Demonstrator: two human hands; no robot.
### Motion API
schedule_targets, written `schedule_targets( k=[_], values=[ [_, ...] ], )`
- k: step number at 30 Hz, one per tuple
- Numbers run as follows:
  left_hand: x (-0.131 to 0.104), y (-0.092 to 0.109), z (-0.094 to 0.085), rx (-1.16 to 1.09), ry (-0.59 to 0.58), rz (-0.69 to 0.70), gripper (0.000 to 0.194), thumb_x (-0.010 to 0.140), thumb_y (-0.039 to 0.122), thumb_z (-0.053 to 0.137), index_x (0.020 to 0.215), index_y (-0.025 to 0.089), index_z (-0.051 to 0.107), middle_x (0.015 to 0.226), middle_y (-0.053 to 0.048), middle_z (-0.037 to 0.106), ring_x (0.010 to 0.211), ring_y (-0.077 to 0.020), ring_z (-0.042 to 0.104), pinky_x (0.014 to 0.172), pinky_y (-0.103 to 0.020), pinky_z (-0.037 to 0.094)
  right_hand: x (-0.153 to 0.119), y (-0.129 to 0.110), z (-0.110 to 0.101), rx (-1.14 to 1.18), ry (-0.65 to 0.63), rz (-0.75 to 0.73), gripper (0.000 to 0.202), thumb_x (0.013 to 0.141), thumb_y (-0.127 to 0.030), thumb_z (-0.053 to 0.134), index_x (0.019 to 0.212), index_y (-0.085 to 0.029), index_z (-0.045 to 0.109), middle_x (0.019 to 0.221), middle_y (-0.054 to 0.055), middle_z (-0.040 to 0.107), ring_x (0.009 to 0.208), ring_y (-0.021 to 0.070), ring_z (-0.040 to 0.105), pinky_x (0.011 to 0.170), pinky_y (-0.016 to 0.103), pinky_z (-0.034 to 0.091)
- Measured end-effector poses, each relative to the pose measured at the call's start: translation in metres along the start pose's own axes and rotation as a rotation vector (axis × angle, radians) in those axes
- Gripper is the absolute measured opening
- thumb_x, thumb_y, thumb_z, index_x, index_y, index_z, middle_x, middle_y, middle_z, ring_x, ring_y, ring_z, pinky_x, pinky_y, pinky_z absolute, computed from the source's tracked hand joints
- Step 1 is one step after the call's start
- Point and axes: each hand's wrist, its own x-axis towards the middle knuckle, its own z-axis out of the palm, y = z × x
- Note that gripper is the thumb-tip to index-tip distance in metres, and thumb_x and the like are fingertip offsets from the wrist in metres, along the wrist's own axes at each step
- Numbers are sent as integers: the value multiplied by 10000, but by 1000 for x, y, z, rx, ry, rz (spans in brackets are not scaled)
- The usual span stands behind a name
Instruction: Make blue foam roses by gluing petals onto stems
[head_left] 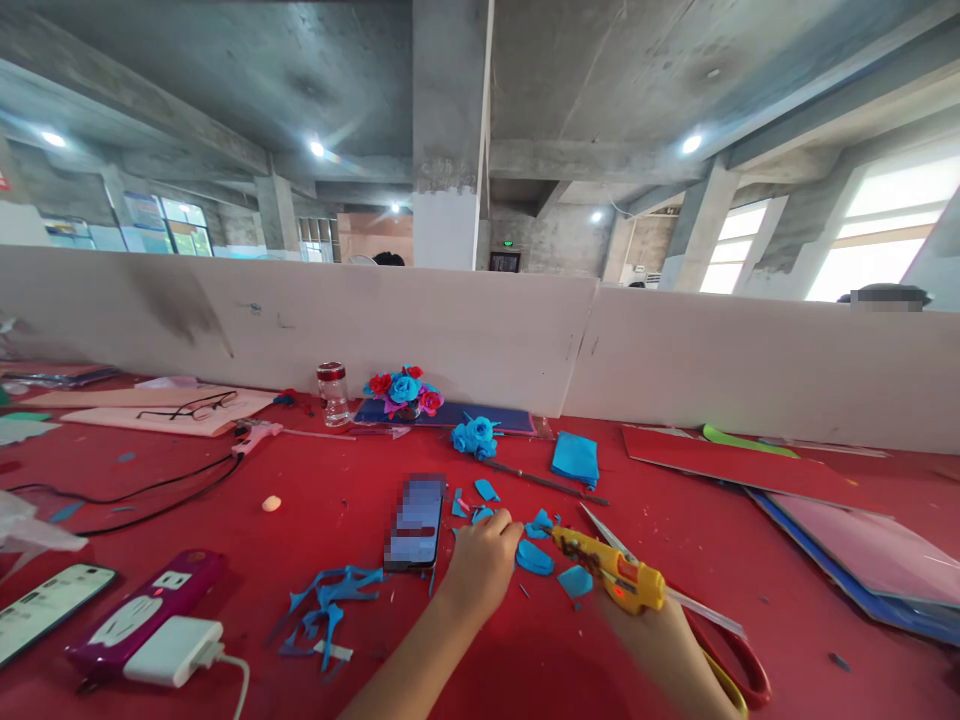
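My left hand [486,558] is closed near the middle of the red table, its fingertips beside a small blue paper piece [540,524]; what it pinches, if anything, is too small to make out. Wrapped round a yellow glue gun [611,568] is my right hand [649,625], mostly hidden behind it. The gun's nozzle points left and touches or nearly touches that blue piece. Blue petals [535,558] lie loose around both hands. Open scissors [750,665] with red and yellow handles lie by my right wrist. Beyond them sits a bunch of blue paper flowers [475,437] on a dark stem.
A phone [417,522] lies left of my left hand, near blue scraps [330,605]. Further left are a purple power strip [142,615] and another phone [49,608]. A jar [333,395], a flower arrangement [405,390] and blue sheets [575,458] stand or lie near the partition [450,320].
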Motion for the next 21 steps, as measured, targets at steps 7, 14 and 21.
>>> schedule_targets(
  k=[7,14,21],
  values=[
    [2,2,-2,-223,47,-109,213,834,128,464,813,188,667,751,-26,627,663,-136,612,565,-205,399,-4,-12,-1,-57,-10,-2,250,639,-394,554,503,-189,600,467,8,569,453,153,507,426,234,400],
    [3,3,-5,-377,65,-158,225,819,129,465,791,190,680,738,-35,630,648,-135,601,580,-202,396,-3,-16,-4,-72,-63,-20,286,666,-421,528,558,-179,636,494,12,598,479,163,537,458,236,438],
    [5,4,-9,-527,92,-219,195,785,120,509,727,174,687,691,-39,627,639,-148,591,591,-213,406,-4,-16,-5,-71,-43,-3,270,659,-408,545,589,-171,652,475,8,585,451,151,513,424,223,416]
  ],
)
